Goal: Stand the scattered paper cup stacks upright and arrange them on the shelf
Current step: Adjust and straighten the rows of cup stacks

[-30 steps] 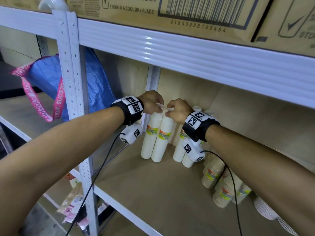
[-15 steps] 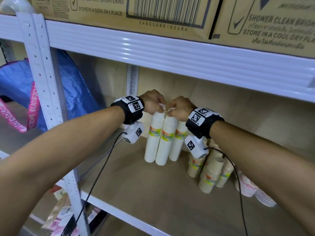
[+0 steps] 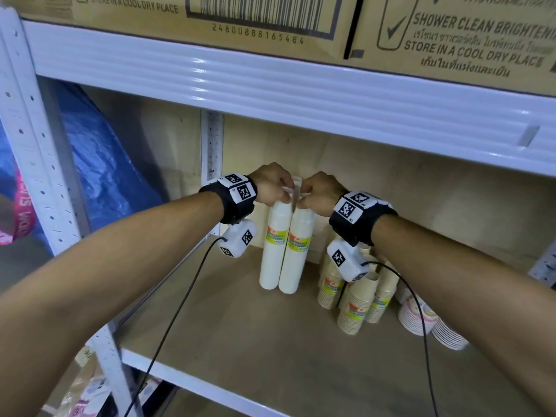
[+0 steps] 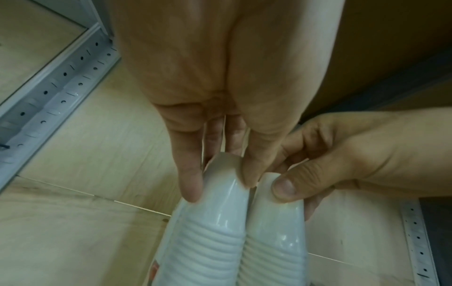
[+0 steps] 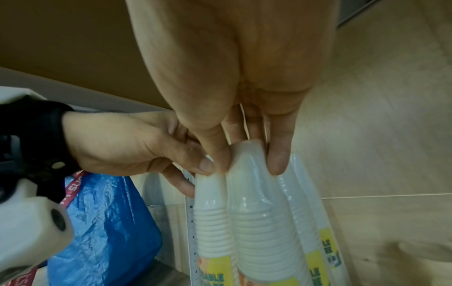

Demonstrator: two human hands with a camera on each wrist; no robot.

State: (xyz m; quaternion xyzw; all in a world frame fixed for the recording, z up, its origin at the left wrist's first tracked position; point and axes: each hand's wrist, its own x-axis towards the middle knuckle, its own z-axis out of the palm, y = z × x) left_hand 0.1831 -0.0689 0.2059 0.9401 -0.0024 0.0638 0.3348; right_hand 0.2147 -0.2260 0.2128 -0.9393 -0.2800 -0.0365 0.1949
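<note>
While both hands hold their grips, the two tall white cup stacks now stand upright and pressed side by side at the back left of the shelf (image 3: pixel 228 335), where a second ago they leaned apart at the base and two more white stacks showed just to their right. The left hand (image 3: pixel 272 183) pinches the top of the left white stack (image 3: pixel 272 251) between thumb and fingers (image 4: pixel 190 185); the right hand (image 3: pixel 319 192) pinches the top of the right white stack (image 3: pixel 296 257) the same way. Further white stacks (image 5: pixel 303 209) lean just behind the right one, near the back wall. Toward the right side of the shelf, tan cup stacks (image 3: pixel 358 302) tilt against each other, not yet straightened, beside paper plates (image 3: pixel 421 317). By my reading, this pair is nearly placed and the tan stacks remain to be done.
</note>
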